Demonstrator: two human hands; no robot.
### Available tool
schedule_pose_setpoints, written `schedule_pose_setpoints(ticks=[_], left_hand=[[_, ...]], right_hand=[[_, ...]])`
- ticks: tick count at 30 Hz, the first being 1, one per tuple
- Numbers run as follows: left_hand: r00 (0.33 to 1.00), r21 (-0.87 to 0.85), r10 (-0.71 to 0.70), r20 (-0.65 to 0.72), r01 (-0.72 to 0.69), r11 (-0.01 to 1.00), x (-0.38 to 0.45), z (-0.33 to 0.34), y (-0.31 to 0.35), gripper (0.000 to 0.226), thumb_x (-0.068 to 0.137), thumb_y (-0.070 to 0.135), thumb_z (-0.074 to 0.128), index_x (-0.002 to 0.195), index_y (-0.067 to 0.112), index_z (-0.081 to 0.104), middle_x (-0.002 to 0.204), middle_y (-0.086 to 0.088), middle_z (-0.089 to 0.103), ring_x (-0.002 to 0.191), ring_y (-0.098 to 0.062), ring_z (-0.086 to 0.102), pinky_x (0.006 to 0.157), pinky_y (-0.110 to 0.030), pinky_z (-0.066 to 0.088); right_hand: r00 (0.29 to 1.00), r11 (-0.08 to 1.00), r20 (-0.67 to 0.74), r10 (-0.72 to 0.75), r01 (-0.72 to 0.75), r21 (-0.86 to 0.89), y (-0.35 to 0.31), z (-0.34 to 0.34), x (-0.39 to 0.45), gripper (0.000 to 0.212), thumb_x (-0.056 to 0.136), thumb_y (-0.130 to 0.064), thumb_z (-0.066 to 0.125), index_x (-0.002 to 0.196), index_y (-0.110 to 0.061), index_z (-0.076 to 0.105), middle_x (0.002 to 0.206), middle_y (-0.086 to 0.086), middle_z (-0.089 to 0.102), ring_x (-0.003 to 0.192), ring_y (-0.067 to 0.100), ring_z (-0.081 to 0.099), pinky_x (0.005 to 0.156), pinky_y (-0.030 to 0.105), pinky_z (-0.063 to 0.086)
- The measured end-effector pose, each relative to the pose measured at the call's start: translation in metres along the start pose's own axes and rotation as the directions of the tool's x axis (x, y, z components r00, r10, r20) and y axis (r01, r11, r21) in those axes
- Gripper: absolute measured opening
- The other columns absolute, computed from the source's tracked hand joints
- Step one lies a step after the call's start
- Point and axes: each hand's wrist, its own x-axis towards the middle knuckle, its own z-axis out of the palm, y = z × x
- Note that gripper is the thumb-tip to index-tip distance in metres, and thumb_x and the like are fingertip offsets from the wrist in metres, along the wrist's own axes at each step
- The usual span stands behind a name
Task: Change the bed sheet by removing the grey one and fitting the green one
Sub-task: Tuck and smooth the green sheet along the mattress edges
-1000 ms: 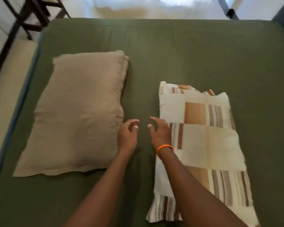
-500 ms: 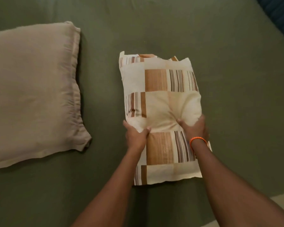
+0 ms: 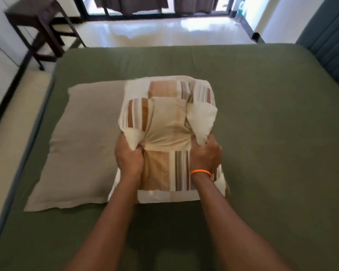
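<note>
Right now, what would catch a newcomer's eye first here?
Both hands, left and right, grip a striped patchwork pillow at mid-bed, bunching its cover. It overlaps a plain beige pillow to its left, on the green sheet covering the bed.

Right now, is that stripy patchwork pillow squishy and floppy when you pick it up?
Probably yes. The striped patchwork pillow bunches and dents where the left hand and right hand grip it, so it looks soft. Its far end folds over, so likely floppy. It seems light, and cloth shouldn't slip or roll.
</note>
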Motion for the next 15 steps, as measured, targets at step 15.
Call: schedule_pose_setpoints(ticks=[15], left_hand=[[0.992,0.310,-0.034,-0.122,0.071,0.948,0.073,-0.149,-0.029,0.046,0.095,0.015,0.068,0.136,0.035,0.063,0.151,0.003,0.049,0.142,-0.026,0.043,0.117,-0.053,0.041]], right_hand=[[0.756,0.994,0.647,0.096,-0.043,-0.098,-0.126,0.123,-0.146,0.045,0.100,-0.034,0.056,0.144,-0.026,0.049,0.137,0.003,0.053,0.125,0.028,0.056,0.109,0.057,0.041]])
